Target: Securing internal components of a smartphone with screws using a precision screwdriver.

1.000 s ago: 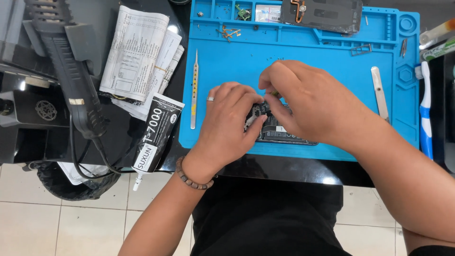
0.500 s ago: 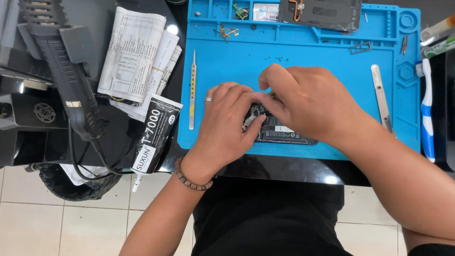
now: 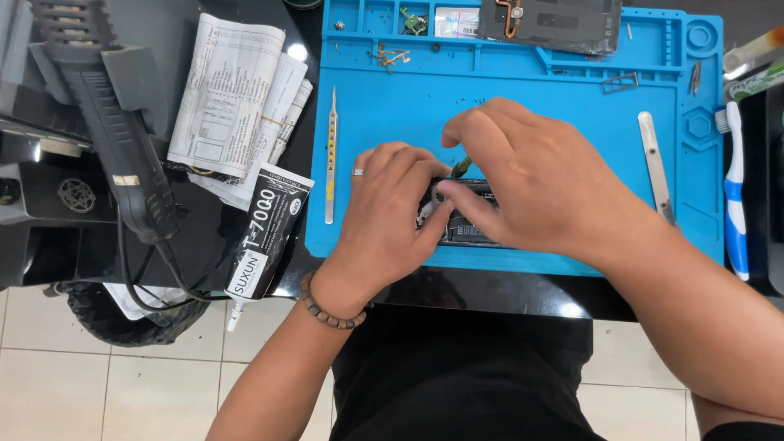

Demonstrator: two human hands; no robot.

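I am bending both hands over a small dark phone part [image 3: 465,224] lying at the near edge of the blue work mat [image 3: 572,90]. My left hand [image 3: 388,216] is curling its fingers against the part's left end, while my right hand [image 3: 535,184] is pinching its top edge between thumb and forefinger. Tweezers [image 3: 330,155] are lying just left of my left hand.

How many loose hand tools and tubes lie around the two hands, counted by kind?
Tweezers: 1
Flat metal pry tool: 1
Toothbrush: 1
Black glue tube: 1
Total: 4
Both the left hand and right hand rest on the dark device.
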